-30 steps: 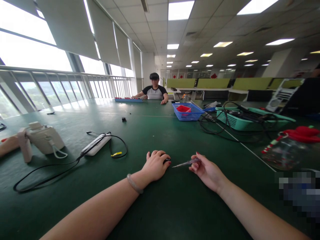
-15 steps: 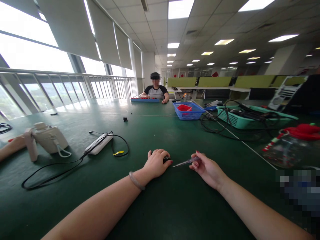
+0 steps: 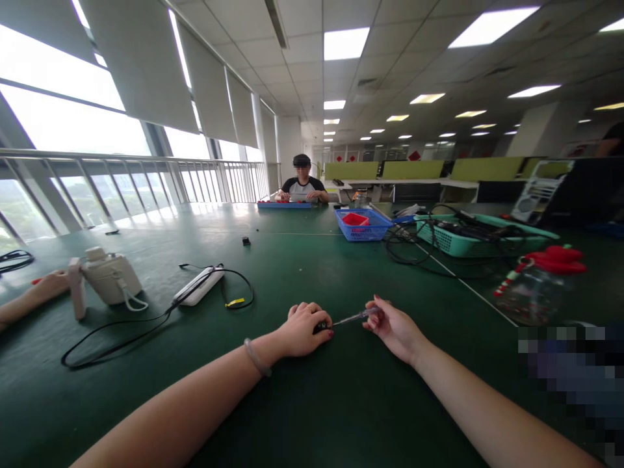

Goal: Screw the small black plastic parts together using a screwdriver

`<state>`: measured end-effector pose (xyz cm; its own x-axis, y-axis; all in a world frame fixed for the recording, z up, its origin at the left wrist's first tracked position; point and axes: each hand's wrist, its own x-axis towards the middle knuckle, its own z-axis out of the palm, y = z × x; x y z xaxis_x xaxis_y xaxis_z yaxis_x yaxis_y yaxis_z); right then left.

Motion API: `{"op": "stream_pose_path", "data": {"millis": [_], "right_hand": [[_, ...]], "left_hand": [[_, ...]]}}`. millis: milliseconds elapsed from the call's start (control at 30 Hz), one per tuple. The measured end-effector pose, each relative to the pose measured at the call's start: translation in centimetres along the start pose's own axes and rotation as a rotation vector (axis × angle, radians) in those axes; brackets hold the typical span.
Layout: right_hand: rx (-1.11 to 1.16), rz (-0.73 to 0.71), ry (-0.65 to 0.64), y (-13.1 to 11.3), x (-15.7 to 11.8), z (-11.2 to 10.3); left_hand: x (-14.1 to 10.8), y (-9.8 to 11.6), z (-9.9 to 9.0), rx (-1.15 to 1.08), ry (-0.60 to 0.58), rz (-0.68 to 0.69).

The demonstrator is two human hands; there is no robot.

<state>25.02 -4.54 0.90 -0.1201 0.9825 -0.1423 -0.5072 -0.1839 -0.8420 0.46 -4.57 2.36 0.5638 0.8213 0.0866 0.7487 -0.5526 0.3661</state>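
My left hand (image 3: 306, 329) rests on the green table (image 3: 273, 416), its fingers closed round a small black block (image 3: 322, 326), mostly hidden by the fingers. My right hand (image 3: 392, 328) grips a thin screwdriver (image 3: 358, 316) by its clear handle. The screwdriver's shaft points left, and its tip meets or nearly meets the right side of the black block; I cannot tell whether it sits in a screw.
To the left lie a white power bank (image 3: 199, 286) with a black cable and a beige bottle (image 3: 111, 276) near another person's hand (image 3: 51, 284). Ahead are a blue basket (image 3: 363, 231), a teal basket (image 3: 458, 244) and a red-lidded jar (image 3: 541, 286). Someone sits beyond a blue tray (image 3: 284, 205).
The screwdriver's tip has come closer to the black block, from a small gap to its side. My view has tilted up and turned slightly right.
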Motion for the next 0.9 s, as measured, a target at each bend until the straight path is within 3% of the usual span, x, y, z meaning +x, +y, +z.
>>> {"op": "stream_pose_path", "data": {"millis": [267,433,633,767,900], "right_hand": [[-0.033,0.017,0.0,-0.2,-0.4,0.0],[-0.027,0.013,0.008,-0.3,-0.4,0.2],[-0.031,0.016,0.013,-0.4,-0.6,0.0],[-0.027,0.025,0.035,-0.4,-0.6,0.3],[-0.029,0.032,0.045,-0.5,-0.6,0.6]], "left_hand": [[-6.3,-5.3,-3.7,-0.078,-0.073,0.016],[-9.1,-10.5,-6.7,-0.157,-0.096,-0.149],[-11.8,-15.3,-8.8,-0.314,0.093,-0.318],[-12.9,-16.6,-9.8,-0.418,0.228,-0.343],[-13.2,-17.3,-10.1,-0.357,0.296,-0.351]]}}
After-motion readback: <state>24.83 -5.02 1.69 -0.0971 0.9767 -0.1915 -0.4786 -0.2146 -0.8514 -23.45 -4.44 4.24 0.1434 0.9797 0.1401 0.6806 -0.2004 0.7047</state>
